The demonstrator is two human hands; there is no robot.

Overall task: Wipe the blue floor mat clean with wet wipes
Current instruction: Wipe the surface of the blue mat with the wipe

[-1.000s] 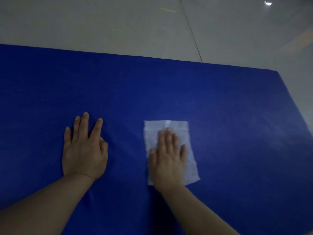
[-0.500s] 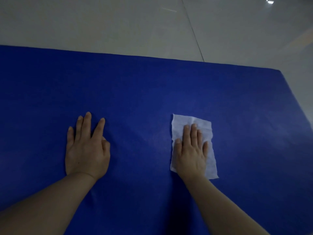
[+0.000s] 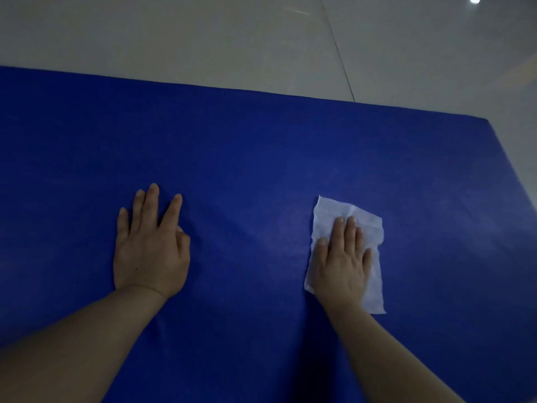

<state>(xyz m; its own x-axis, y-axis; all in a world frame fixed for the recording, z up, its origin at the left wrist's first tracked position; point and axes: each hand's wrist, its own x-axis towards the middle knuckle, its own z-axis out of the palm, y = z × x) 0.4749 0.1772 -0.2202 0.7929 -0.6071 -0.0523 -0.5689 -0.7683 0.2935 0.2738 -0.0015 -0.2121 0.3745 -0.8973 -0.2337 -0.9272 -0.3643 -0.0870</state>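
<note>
- Pressing flat on the wet wipe (image 3: 348,225): right hand (image 3: 340,263), fingers straight and together, nothing pinched in the grip.
- Spread white and slightly creased on the blue mat (image 3: 261,155), right of middle.
- Resting palm-down on the bare mat, well apart to the left: left hand (image 3: 149,248), fingers extended, holding nothing.
- Lying on pale floor tiles (image 3: 203,39) beyond the far edge.

One blue mat (image 3: 261,146), one wet wipe (image 3: 374,274), two hands: left (image 3: 149,251), right (image 3: 341,263).
</note>
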